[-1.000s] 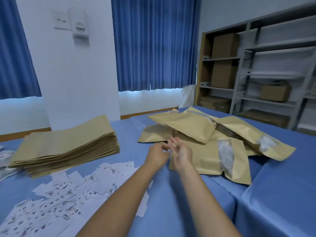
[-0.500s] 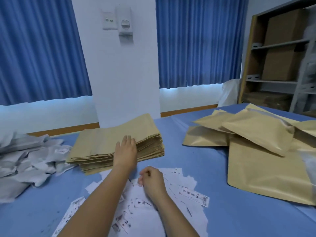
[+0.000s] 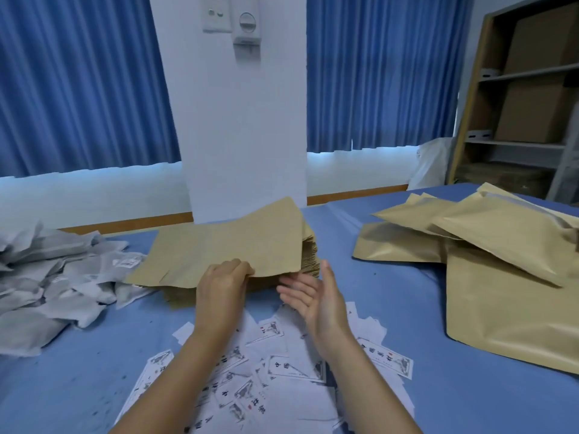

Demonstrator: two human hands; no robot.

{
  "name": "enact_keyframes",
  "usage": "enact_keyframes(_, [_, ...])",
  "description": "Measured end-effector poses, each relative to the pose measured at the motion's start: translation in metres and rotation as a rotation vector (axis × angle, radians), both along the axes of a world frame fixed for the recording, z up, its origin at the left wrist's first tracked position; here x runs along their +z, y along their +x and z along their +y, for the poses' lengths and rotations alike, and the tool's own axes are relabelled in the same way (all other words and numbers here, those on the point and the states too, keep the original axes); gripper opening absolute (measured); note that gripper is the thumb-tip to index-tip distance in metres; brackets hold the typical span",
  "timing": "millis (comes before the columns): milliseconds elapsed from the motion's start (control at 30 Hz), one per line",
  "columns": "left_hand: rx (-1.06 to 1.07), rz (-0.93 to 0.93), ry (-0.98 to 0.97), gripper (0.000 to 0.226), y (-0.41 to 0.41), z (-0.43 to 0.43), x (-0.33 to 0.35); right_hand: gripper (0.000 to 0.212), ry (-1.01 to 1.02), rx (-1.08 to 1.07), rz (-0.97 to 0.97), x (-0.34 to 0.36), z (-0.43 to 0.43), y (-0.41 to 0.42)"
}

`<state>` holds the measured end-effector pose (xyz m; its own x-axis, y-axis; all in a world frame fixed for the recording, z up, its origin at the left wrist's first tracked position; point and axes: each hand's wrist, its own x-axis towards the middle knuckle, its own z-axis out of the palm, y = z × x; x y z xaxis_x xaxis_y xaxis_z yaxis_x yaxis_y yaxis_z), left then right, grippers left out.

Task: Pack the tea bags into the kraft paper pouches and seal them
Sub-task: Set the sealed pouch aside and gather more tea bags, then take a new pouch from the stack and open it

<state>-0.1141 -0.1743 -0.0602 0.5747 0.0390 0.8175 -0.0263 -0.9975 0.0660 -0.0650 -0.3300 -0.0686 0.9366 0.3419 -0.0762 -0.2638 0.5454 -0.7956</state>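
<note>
The top flat brown kraft paper pouch (image 3: 225, 242) is pinched at its near edge by the left hand (image 3: 221, 286) and raised off the stack (image 3: 310, 258), the right hand (image 3: 316, 296) held flat-fingered and empty beside it, so pouch-fetching is judged under way, its mouth next to be spread for the crumpled white tea bags (image 3: 47, 277) heaped at the left.

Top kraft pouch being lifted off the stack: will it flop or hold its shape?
Probably semi-stiff: the top pouch curves gently where the left hand pinches its near edge, without drooping. Likely light, since a pinch alone raises that edge. It may slide easily off the stack of flat pouches.
</note>
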Motion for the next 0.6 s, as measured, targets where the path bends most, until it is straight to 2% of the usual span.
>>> enact_keyframes(67, [-0.166, -0.041, 0.088, 0.010, -0.029, 0.019, -0.002, 0.043, 0.090, 0.072, 0.007, 0.008, -0.006, -0.008])
enact_keyframes(133, [-0.232, 0.018, 0.245, 0.013, -0.059, 0.036, 0.000, 0.027, -0.078, 0.143, -0.075, 0.011, -0.006, -0.020])
enact_keyframes(200, [-0.165, 0.065, 0.280, 0.006, -0.085, 0.053, 0.002, 0.025, -0.307, 0.174, -0.178, 0.009, 0.001, -0.032])
enact_keyframes(267, [-0.065, 0.093, 0.138, 0.030, -0.106, 0.056, 0.002, 0.023, -0.397, 0.103, -0.187, 0.011, 0.015, -0.045])
enact_keyframes(333, [-0.152, 0.067, 0.054, 0.025, -0.119, 0.047, -0.002, 0.020, -0.437, -0.009, -0.171, 0.015, 0.034, -0.063])
enact_keyframes(400, [-0.295, 0.138, 0.090, 0.022, -0.124, 0.034, -0.006, 0.026, -0.441, -0.038, -0.185, 0.017, 0.056, -0.082])
enact_keyframes(467, [-0.319, 0.218, 0.024, 0.026, -0.125, 0.029, -0.008, 0.034, -0.366, 0.011, -0.123, 0.013, 0.072, -0.098])
enact_keyframes(600, [-0.270, 0.248, -0.156, 0.017, -0.132, 0.043, -0.013, 0.025, -0.188, 0.213, -0.083, 0.000, 0.081, -0.109])
